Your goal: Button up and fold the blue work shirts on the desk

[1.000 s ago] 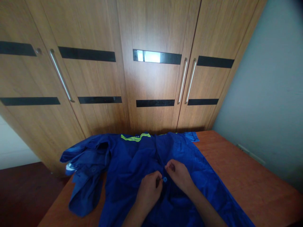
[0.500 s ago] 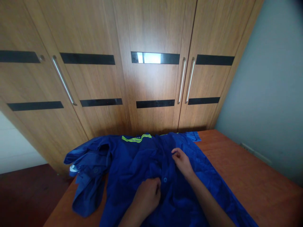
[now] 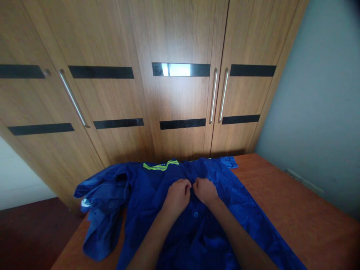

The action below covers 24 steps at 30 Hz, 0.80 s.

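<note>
From my remote seat I can read no lettering, brand or number; tiny pale marks beside the yellow-green strip [image 3: 154,167] on the blue work jacket [image 3: 150,195] stay illegible to me.

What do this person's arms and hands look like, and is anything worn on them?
The left hand and right hand wear no gloves. The forearms are slim and bare, with no sleeve or watch visible. Rings cannot be made out.
</note>
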Each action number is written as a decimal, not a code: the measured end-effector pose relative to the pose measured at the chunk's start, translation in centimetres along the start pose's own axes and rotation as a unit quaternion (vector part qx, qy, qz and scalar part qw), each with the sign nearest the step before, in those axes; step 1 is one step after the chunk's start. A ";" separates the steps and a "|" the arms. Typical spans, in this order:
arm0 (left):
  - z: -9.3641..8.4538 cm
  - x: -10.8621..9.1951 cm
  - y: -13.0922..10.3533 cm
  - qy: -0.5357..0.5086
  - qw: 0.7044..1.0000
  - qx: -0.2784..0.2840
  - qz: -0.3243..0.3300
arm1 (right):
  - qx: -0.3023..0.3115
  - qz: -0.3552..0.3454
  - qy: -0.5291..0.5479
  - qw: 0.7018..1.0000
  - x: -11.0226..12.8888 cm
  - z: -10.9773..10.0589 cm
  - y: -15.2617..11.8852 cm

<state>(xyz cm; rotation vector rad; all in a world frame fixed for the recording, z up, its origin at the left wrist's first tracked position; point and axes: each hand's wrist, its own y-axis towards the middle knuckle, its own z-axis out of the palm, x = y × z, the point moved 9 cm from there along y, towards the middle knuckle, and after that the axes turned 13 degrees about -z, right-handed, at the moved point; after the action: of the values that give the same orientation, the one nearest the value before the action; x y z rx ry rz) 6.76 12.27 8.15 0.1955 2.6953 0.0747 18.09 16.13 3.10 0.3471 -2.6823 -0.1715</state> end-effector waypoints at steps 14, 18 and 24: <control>4.3 5.6 0.5 0.037 0.990 0.040 -0.133 | -0.056 -0.008 0.248 0.967 -1.9 2.5 -0.6; 4.0 6.7 0.7 -0.051 0.988 0.027 -0.142 | -0.075 -0.016 0.375 0.924 -1.8 2.8 -0.3; 3.0 6.4 2.3 -0.266 0.958 0.013 -0.104 | -0.112 0.013 0.500 0.859 -2.0 2.3 -0.6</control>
<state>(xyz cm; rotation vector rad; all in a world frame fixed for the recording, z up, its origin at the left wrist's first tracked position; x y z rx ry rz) 2.61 15.55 2.98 -0.0575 2.1640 -0.0697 19.02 16.21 0.10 0.2290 -1.6104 -0.2155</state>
